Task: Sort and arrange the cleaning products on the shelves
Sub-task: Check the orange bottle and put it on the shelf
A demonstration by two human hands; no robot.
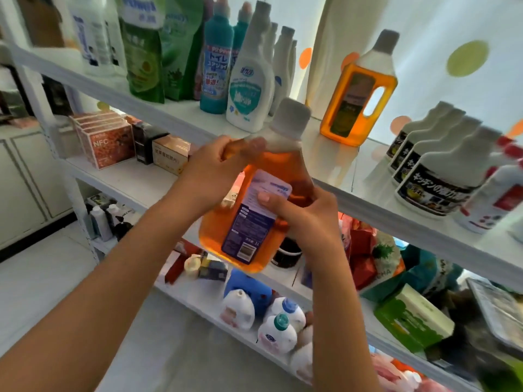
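An orange bottle [254, 205] with a grey cap is held in the air in front of the top shelf [353, 199], tilted a little, with its back label turned to the camera. It is gripped by both hands. The left hand [209, 171] is closed around the bottle's shoulder, just under the cap, with the fingers wrapped behind the neck. The right hand [305, 219] is curled around the lower right side of the bottle, and its thumb is pressed flat on the label. The bottle is not resting on any surface.

On the top shelf, just behind the held bottle, a second orange bottle [358, 91] of the same kind is standing upright, with a handle opening in its side. To the left of the held bottle's cap, a white bottle with a teal label [250, 83] is seen, with more white bottles lined up behind it. Further left a teal bottle [216, 66] and then green pouches [147, 52] are placed. To the right of the held bottle, a row of white bottles with black labels [435, 171] is standing on the same shelf.

Below and to the left of the held bottle, orange boxes [106, 140] are set on a lower shelf. Under the held bottle, small white jugs [277, 332] with coloured caps are seen on a still lower shelf.
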